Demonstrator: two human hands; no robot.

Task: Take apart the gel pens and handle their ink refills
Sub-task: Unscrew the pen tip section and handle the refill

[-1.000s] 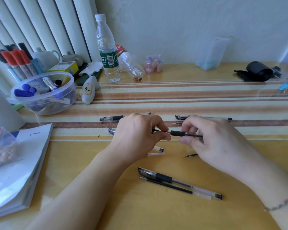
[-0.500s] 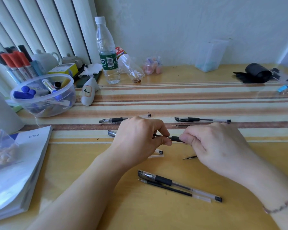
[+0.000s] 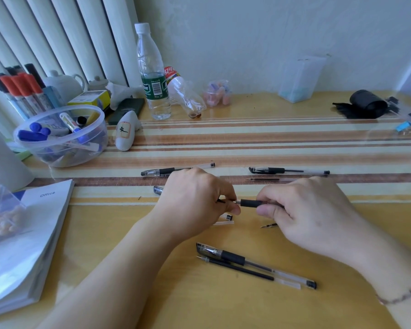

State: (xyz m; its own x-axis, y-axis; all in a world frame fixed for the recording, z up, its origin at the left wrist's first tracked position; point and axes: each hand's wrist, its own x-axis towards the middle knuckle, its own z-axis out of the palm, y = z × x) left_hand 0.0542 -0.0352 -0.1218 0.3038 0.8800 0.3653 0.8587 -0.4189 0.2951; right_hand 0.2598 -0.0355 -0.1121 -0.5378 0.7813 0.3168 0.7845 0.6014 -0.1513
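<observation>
Both hands hold one black gel pen (image 3: 250, 203) level above the desk. My left hand (image 3: 195, 200) pinches its tip end, and my right hand (image 3: 309, 210) grips the barel behind the black rubber grip. Below the hands lie a capped gel pen (image 3: 254, 263) and a loose black refill (image 3: 242, 269) side by side. Two more capped pens lie farther back, one at the left (image 3: 161, 171) and one at the right (image 3: 287, 170), with a thin refill (image 3: 263, 179) beneath the right one. A small metal tip (image 3: 268, 225) and a clear barrel piece (image 3: 226, 220) lie under the hands.
A clear bowl of markers (image 3: 59, 138) and a cup of red markers (image 3: 22, 91) stand at the left. A water bottle (image 3: 152, 74) and a crushed bottle (image 3: 185, 96) stand at the back. An Office book (image 3: 26, 238) lies front left. A black pouch (image 3: 365, 104) sits back right.
My right hand slid to the right along the pen, so the black rubber grip now shows between the two hands. The camera view dipped slightly.
</observation>
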